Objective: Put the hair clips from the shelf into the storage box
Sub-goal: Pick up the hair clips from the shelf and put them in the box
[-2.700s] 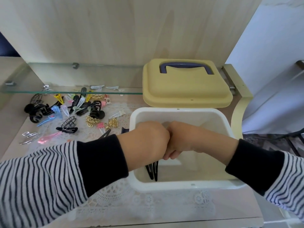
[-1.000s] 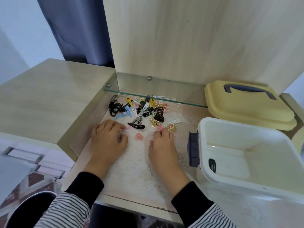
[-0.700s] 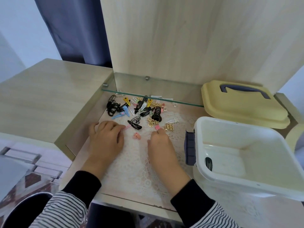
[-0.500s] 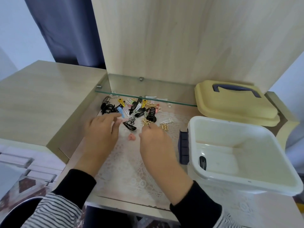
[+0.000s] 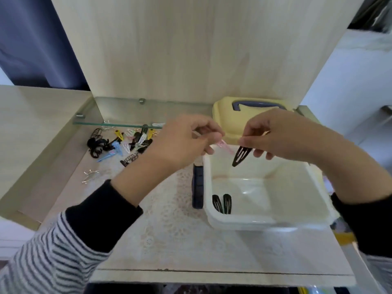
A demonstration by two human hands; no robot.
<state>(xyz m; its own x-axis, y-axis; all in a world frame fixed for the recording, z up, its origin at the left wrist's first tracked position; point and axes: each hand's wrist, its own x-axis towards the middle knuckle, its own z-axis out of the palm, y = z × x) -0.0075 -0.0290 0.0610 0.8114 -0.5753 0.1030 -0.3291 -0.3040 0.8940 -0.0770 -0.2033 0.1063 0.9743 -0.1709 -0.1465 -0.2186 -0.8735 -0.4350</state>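
Above the white storage box [image 5: 250, 224], the left grip [image 5: 180, 143] pinches a pink clip [image 5: 225, 146], the right grip [image 5: 275, 136] a black clip [image 5: 241, 155]; two black clips [image 5: 221, 203] lie inside, a heap of clips [image 5: 125, 143] on the shelf [image 5: 161, 209]

This is a room in a home, by the look of it a dressing corner: a pale wood-laminate shelf unit [image 5: 191, 49] with a small glass shelf [image 5: 118, 112] at the far left and a lace mat [image 5: 169, 219] over its near surface. Coloured hair clips [image 5: 125, 143] lie heaped at the left, a white plastic storage box [image 5: 254, 224] stands at the right, and a dark blue curtain [image 5: 31, 39] hangs far left.
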